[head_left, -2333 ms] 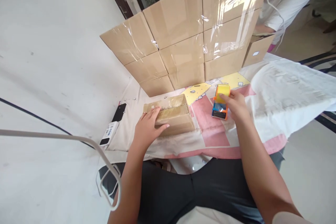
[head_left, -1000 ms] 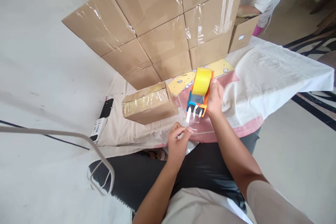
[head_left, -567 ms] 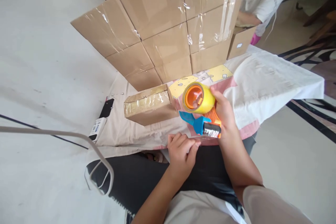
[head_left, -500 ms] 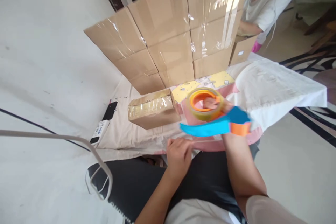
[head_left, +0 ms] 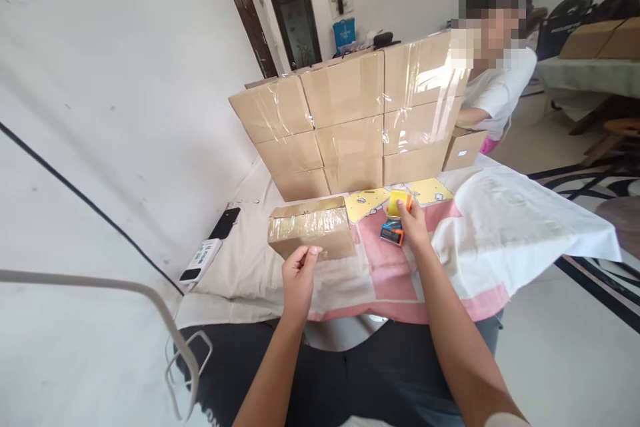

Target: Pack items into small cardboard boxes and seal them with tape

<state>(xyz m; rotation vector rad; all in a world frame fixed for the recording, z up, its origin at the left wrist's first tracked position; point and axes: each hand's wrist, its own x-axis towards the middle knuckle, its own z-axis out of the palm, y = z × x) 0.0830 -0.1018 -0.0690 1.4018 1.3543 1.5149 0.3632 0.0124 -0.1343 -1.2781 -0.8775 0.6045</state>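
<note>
A small taped cardboard box (head_left: 311, 232) lies on the pink, yellow and white tablecloth (head_left: 390, 273). My left hand (head_left: 299, 275) is raised just in front of the box's near edge, thumb and fingers pinched together; the clear tape strip between them hardly shows. My right hand (head_left: 413, 224) grips a tape dispenser (head_left: 393, 219) with a yellow roll and a blue-and-orange body, set down on the cloth to the right of the box.
A wall of stacked, taped cardboard boxes (head_left: 350, 123) stands behind. A black phone (head_left: 225, 222) and a white labelled device (head_left: 202, 260) lie at the left. Another person (head_left: 495, 93) works at a box (head_left: 463, 149) at the back right. A white cloth (head_left: 515, 220) covers the right side.
The dispenser went from lifted and turned near my lap back down onto the cloth. My left hand, which pulled tape from it, rose to the box's front edge. The camera tilted up.
</note>
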